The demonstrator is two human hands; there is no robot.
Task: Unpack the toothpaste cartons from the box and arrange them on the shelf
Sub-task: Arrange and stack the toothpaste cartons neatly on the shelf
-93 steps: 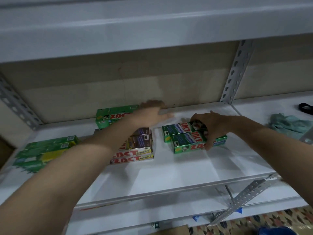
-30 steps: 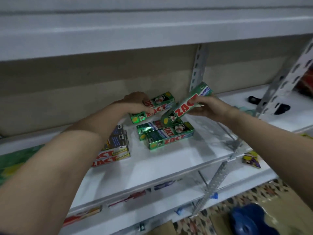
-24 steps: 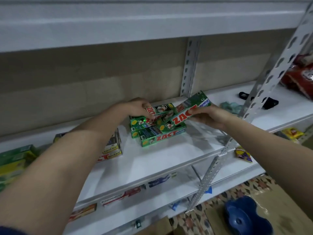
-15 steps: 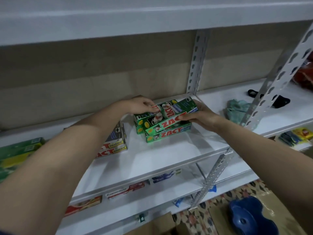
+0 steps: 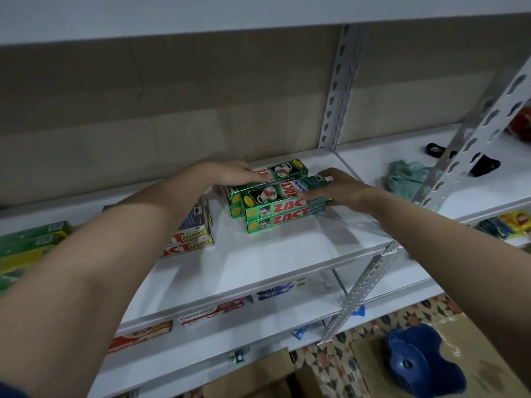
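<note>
Green carton (image 5: pixel 283 193) now flat atop stack (image 5: pixel 284 219) on shelf (image 5: pixel 287 254), no longer raised; right hand (image 5: pixel 342 189) clasping its end, left hand (image 5: pixel 230 175) flat, fingers straight, on rear carton (image 5: pixel 283 169).

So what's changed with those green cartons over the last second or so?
The right hand has brought its tilted green carton down flat onto the front of the green stack and still grips its right end. The left hand has set its carton on the rear pile and rests on it. The red and white smokers' cartons and the shelf are unchanged.
</note>
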